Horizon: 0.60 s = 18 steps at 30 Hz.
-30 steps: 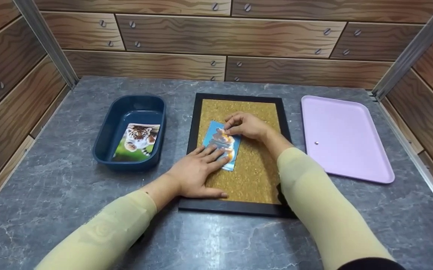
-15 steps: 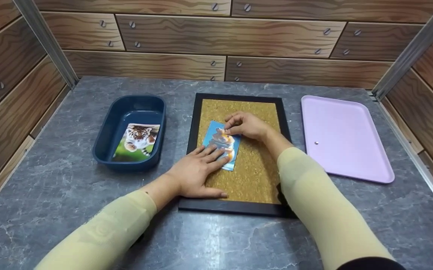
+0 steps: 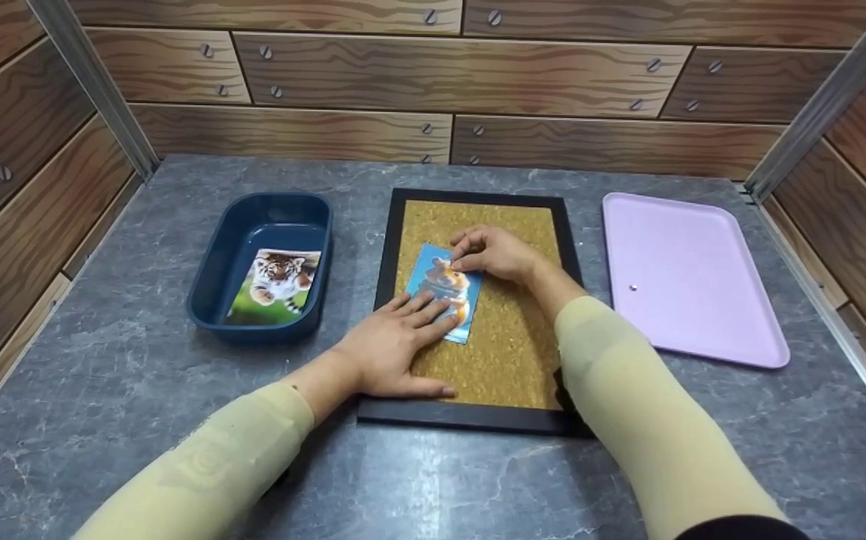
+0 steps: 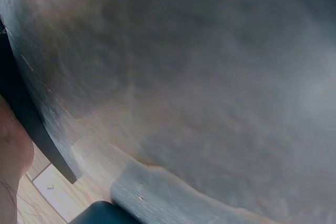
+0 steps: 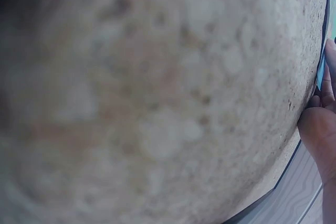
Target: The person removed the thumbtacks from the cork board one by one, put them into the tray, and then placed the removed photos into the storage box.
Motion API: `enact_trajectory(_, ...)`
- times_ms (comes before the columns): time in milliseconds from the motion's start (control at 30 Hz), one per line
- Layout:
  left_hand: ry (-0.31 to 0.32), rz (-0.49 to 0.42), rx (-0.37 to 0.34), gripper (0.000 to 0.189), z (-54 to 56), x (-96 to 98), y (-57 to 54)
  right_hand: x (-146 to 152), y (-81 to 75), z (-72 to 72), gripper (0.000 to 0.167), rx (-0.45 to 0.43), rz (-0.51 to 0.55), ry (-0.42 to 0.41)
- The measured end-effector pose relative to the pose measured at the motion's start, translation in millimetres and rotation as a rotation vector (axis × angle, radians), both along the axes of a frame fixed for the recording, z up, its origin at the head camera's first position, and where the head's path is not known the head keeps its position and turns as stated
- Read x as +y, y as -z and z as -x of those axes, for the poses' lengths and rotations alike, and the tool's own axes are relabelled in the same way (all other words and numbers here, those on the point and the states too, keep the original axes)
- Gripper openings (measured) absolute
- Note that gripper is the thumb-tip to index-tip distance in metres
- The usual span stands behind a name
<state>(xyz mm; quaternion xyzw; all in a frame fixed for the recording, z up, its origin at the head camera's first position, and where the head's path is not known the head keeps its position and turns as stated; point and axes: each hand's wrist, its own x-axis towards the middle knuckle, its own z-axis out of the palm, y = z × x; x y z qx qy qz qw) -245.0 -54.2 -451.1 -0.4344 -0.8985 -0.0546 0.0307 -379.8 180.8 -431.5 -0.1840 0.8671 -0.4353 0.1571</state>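
A blue picture card (image 3: 424,264) with an orange-and-white animal lies tilted on the cork board (image 3: 508,360) in the head view. My left hand (image 3: 395,349) rests flat with fingers spread, its fingertips pressing the card's lower half and its thumb on the cork. At the card's upper right, my right hand (image 3: 499,253) pinches a small pin, mostly hidden by thumb and forefinger, against the card. The left wrist view shows part of the left hand (image 4: 13,150) beside the black frame. Blurred cork (image 5: 173,93) fills most of the right wrist view.
Left of the board stands a dark blue bin (image 3: 208,285) holding a tiger picture card (image 3: 275,285). A lilac tray (image 3: 703,277) lies to the right, with one small silvery pin (image 3: 633,287) on it. Wood-patterned walls (image 3: 463,75) enclose the grey table (image 3: 373,487).
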Motion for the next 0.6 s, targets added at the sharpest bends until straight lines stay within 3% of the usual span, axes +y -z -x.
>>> enact_trajectory(600,0.0,0.008,0.004,0.101,1.0,1.1,-0.9,1.7,-1.5,-0.8,0.02,0.006,0.033,0.011)
